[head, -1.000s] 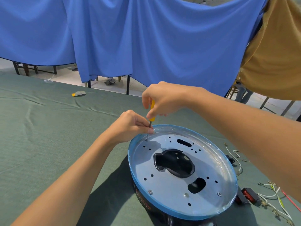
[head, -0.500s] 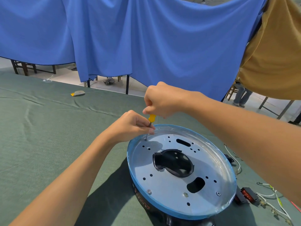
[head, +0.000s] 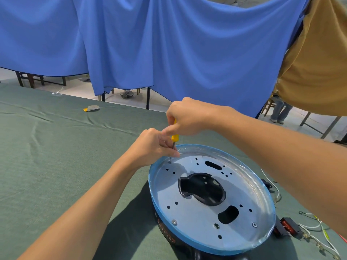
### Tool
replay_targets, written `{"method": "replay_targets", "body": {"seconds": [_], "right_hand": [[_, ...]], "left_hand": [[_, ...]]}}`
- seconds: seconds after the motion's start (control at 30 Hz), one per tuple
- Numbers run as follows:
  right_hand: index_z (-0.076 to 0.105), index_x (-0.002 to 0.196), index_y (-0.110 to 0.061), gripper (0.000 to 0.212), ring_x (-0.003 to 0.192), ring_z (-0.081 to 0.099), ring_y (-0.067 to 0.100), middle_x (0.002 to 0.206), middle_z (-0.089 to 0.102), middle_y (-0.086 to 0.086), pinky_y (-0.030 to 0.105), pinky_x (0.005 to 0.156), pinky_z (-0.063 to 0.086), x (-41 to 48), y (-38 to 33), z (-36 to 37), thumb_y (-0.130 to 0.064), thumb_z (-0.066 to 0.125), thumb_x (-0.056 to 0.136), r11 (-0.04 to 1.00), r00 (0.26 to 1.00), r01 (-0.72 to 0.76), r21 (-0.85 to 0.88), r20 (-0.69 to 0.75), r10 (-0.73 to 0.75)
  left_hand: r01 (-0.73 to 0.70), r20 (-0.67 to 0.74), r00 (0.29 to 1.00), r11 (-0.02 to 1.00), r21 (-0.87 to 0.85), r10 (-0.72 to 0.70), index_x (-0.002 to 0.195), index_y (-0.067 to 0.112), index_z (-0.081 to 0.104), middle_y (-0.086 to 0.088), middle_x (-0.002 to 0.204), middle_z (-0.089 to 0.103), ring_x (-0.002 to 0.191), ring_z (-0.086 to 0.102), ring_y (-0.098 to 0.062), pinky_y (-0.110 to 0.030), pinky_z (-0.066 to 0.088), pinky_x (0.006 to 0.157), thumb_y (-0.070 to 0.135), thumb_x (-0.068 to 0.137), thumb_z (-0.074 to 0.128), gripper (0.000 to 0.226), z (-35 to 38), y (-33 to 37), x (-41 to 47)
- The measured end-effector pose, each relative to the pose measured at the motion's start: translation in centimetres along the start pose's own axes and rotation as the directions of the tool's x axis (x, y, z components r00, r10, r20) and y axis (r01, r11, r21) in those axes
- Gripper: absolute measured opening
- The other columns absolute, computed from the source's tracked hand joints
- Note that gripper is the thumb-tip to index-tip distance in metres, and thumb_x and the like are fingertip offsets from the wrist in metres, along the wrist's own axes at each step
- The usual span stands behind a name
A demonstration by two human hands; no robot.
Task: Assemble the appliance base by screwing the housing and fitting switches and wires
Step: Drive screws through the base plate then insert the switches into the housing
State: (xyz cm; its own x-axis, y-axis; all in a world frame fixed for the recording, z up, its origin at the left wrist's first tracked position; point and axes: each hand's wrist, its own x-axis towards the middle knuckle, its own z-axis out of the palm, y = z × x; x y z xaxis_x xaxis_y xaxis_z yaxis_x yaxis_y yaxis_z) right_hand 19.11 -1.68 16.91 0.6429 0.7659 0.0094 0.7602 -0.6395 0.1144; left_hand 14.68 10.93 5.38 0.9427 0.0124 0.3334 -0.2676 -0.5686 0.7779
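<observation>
On the green tabletop (head: pixel 47 156) sat the base (head: pixel 197 218); at its far-left rim the right hand (head: pixel 187 119) gripped a screwdriver (head: pixel 175 137), the left hand (head: pixel 154 147) pinched its shaft, best held upright under steady downward pressure.

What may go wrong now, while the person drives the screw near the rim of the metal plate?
1. The screwdriver tip may slip off the screw and scratch the metal plate.
2. The left hand pinches the shaft just above the tip, so a slip might hurt that hand.
</observation>
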Motion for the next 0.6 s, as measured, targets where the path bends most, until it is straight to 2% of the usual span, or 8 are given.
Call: {"method": "replay_targets", "body": {"seconds": [0.07, 0.13, 0.2, 0.27, 0.33, 0.43, 0.53, 0.6], "right_hand": [[0.066, 0.088, -0.021, 0.02, 0.076, 0.063, 0.015, 0.088, 0.063, 0.001, 0.032, 0.065, 0.054, -0.22, -0.03, -0.53, -0.04, 0.072, 0.082, 0.998, 0.999, 0.048, 0.028, 0.016, -0.049], [0.061, 0.074, -0.025, 0.015, 0.065, 0.06, 0.009, 0.078, 0.059, 0.0, 0.029, 0.06, 0.053, -0.38, -0.1, -0.68, -0.027, 0.073, 0.084, 0.997, 0.998, 0.059, 0.04, -0.018, -0.059], [0.056, 0.068, -0.021, 0.024, 0.058, 0.062, 0.015, 0.067, 0.055, 0.003, 0.029, 0.056, 0.052, -0.27, -0.02, -0.38, -0.027, 0.069, 0.088, 0.999, 0.999, 0.027, 0.028, -0.043, -0.026], [0.057, 0.069, -0.013, 0.03, 0.054, 0.066, 0.02, 0.062, 0.055, 0.007, 0.03, 0.055, 0.053, -0.2, 0.14, -0.22, -0.032, 0.063, 0.092, 1.0, 0.999, 0.003, 0.016, -0.033, -0.002], [0.063, 0.077, -0.009, 0.031, 0.059, 0.069, 0.021, 0.066, 0.059, 0.008, 0.032, 0.058, 0.056, -0.27, 0.29, -0.3, -0.036, 0.063, 0.092, 1.0, 1.0, 0.003, 0.01, -0.005, -0.003], [0.066, 0.085, -0.019, 0.013, 0.075, 0.068, 0.019, 0.077, 0.065, 0.001, 0.035, 0.067, 0.057, -0.54, 0.37, -0.7, -0.031, 0.072, 0.084, 0.999, 0.999, 0.042, 0.032, -0.004, -0.042], [0.06, 0.075, -0.021, 0.016, 0.059, 0.07, 0.018, 0.065, 0.058, 0.0, 0.034, 0.063, 0.058, -0.66, 0.46, -0.57, -0.025, 0.071, 0.086, 0.997, 0.999, 0.041, 0.073, -0.039, -0.038], [0.058, 0.072, -0.018, 0.023, 0.052, 0.069, 0.018, 0.062, 0.055, 0.0, 0.034, 0.06, 0.058, -0.6, 0.39, -0.43, -0.029, 0.068, 0.089, 0.998, 0.998, 0.034, 0.053, -0.055, -0.032]], "left_hand": [[-0.001, 0.053, 0.999, 1.0, 0.02, 0.0, 0.075, 0.017, 0.078, 0.007, 0.076, 0.076, 0.083, 0.07, -0.008, -0.024, 0.052, 0.08, 0.011, 0.078, 0.081, 0.007, -0.21, 0.09, 0.08], [-0.009, 0.114, 0.993, 1.0, 0.024, 0.006, 0.084, 0.013, 0.08, 0.005, 0.083, 0.077, 0.095, 0.07, -0.013, -0.028, 0.052, 0.092, 0.011, 0.082, 0.078, 0.004, -0.34, 0.33, 0.05], [-0.014, 0.087, 0.996, 0.999, 0.042, 0.01, 0.082, 0.015, 0.079, 0.006, 0.081, 0.077, 0.089, 0.07, -0.007, -0.029, 0.047, 0.099, 0.015, 0.079, 0.081, 0.004, -0.29, 0.49, -0.03], [-0.045, -0.007, 0.999, 0.987, 0.151, 0.047, 0.07, 0.024, 0.072, 0.012, 0.072, 0.073, 0.077, 0.063, 0.01, -0.026, 0.028, 0.108, 0.025, 0.071, 0.086, 0.013, -0.15, 0.43, 0.03], [-0.07, -0.058, 0.994, 0.964, 0.257, 0.088, 0.061, 0.032, 0.063, 0.014, 0.067, 0.069, 0.072, 0.058, 0.012, -0.025, 0.016, 0.107, 0.029, 0.068, 0.087, 0.025, -0.14, 0.54, 0.17], [-0.081, -0.02, 0.996, 0.964, 0.254, 0.089, 0.061, 0.031, 0.063, 0.008, 0.07, 0.073, 0.071, 0.061, 0.004, -0.023, 0.015, 0.106, 0.026, 0.072, 0.085, 0.026, -0.46, 0.7, 0.21], [-0.08, 0.052, 0.996, 0.979, 0.189, 0.072, 0.075, 0.018, 0.073, 0.01, 0.076, 0.076, 0.085, 0.066, -0.001, -0.021, 0.014, 0.105, 0.023, 0.079, 0.081, 0.01, -0.65, 0.6, 0.17], [-0.076, 0.017, 0.997, 0.981, 0.178, 0.075, 0.077, 0.018, 0.075, 0.012, 0.078, 0.076, 0.088, 0.065, 0.003, -0.024, 0.014, 0.107, 0.025, 0.077, 0.082, 0.01, -0.48, 0.67, 0.09]]}}
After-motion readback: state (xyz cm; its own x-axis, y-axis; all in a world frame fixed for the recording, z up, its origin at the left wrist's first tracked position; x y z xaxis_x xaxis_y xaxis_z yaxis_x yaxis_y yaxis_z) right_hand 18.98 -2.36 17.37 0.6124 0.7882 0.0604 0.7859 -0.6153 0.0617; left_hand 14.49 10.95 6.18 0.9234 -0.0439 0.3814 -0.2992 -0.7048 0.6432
